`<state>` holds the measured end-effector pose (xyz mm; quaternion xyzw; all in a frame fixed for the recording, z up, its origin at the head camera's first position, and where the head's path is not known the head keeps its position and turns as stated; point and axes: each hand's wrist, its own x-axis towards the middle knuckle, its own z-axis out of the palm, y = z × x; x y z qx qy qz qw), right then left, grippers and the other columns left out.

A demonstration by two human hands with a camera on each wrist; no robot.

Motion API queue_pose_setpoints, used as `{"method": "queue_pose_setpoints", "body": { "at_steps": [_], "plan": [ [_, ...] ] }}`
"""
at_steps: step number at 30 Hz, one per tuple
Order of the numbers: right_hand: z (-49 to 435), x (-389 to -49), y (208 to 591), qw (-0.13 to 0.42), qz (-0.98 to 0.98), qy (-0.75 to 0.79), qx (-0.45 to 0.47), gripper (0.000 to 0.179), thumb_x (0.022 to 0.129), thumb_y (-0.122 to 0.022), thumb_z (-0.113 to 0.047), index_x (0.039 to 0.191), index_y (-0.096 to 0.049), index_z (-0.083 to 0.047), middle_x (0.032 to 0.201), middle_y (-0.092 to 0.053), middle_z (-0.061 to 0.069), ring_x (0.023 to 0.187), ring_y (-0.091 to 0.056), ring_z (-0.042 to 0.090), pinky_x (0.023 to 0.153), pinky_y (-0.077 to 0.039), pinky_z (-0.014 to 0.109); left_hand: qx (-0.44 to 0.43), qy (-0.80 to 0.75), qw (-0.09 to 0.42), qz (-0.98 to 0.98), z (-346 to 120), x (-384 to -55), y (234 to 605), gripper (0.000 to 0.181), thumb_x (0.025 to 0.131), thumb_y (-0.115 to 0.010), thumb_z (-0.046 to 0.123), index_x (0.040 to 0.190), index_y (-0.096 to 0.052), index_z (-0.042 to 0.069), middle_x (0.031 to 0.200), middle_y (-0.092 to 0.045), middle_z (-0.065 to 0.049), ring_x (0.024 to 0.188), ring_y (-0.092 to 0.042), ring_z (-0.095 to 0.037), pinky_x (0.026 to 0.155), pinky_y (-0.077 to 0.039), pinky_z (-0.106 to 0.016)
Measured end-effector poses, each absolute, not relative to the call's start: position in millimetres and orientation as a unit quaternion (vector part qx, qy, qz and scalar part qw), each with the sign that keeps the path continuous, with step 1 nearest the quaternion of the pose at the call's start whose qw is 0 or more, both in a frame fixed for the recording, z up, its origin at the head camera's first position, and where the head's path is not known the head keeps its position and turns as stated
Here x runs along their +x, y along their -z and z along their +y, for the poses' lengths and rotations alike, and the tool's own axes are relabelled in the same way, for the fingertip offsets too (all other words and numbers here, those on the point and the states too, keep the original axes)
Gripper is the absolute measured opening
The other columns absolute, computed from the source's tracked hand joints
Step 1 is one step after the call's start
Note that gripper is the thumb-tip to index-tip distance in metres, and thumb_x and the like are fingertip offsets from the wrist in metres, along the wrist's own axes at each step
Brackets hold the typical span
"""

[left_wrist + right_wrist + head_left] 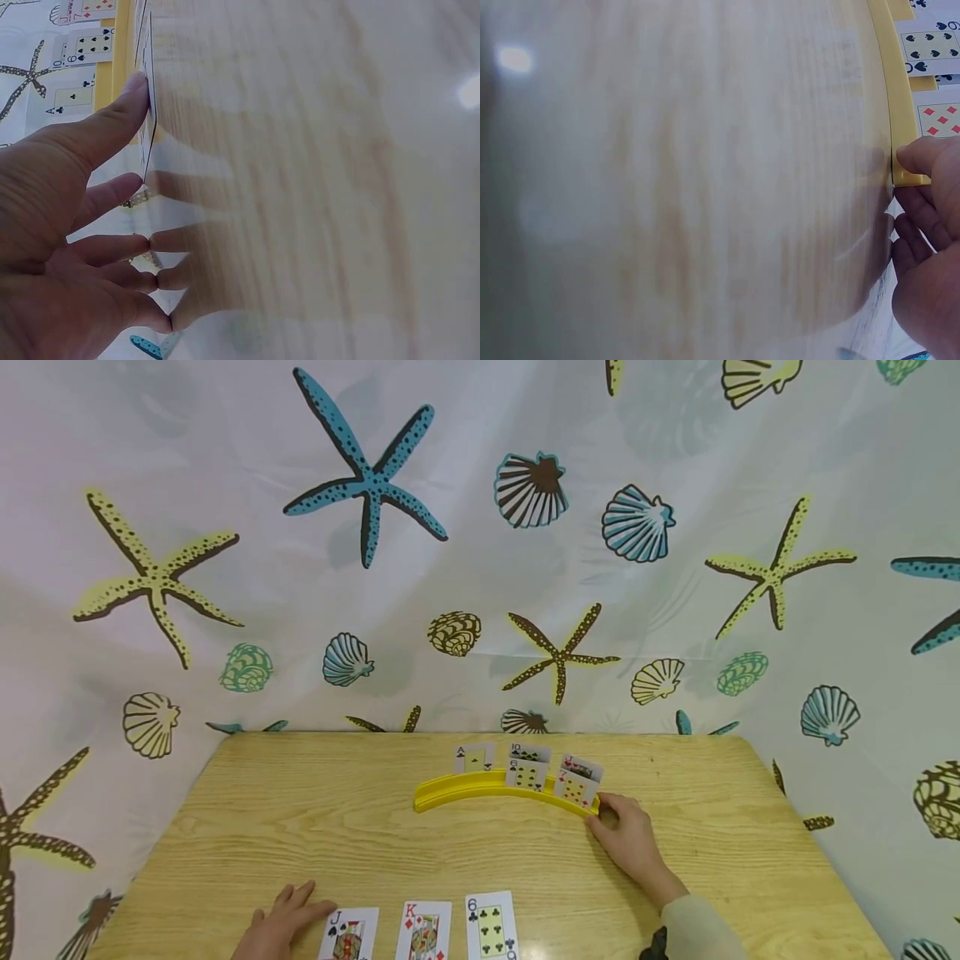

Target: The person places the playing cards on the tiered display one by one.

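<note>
A curved yellow card holder (453, 790) stands toward the back of the table, and my right hand (628, 837) pinches its right end. In the right wrist view the thumb presses on the holder's front (904, 131), with the other fingers round the end. The holder bears an ace (474, 758), a six of spades (527, 773) before a ten, and a seven of diamonds (574, 789) before a red jack. My left hand (273, 927) rests on the table, fingers spread, its thumb touching the edge of a jack of spades (350, 935).
Right of that jack lie a king of diamonds (424, 932) and a six of clubs (491, 928), face up near the front. The light wooden table (300, 827) meets a cloth backdrop (465, 568) printed with starfish and shells at its back and sides.
</note>
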<state>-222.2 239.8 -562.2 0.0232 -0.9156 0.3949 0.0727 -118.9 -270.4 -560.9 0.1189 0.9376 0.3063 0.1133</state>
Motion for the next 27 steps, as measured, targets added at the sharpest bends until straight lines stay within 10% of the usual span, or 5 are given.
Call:
{"method": "queue_pose_setpoints", "body": {
  "at_steps": [18, 27],
  "plan": [
    [240, -222, 562, 0.077, -0.914, -0.398, 0.026, 0.046, 0.097, -0.075, -0.015, 0.138, -0.065, 0.004, 0.135, -0.068, 0.023, 0.130, -0.059, 0.041, 0.112, -0.048, 0.059, 0.080, -0.319, 0.128, 0.936, -270, -123, 567, 0.063, 0.079, -0.093, 0.041, 0.126, -0.065, 0.010, 0.151, -0.041, -0.047, 0.141, -0.029, -0.074, 0.096, -0.021, -0.097],
    [241, -223, 563, 0.076, -0.914, -0.397, 0.029, 0.045, 0.097, -0.076, -0.014, 0.138, -0.065, 0.004, 0.135, -0.068, 0.023, 0.129, -0.059, 0.041, 0.112, -0.048, 0.059, 0.063, -0.406, 0.087, 0.908, -259, -109, 559, 0.047, 0.085, -0.089, 0.029, 0.115, -0.057, 0.009, 0.143, -0.061, -0.031, 0.142, -0.043, -0.062, 0.105, -0.022, -0.090]
  ]
}}
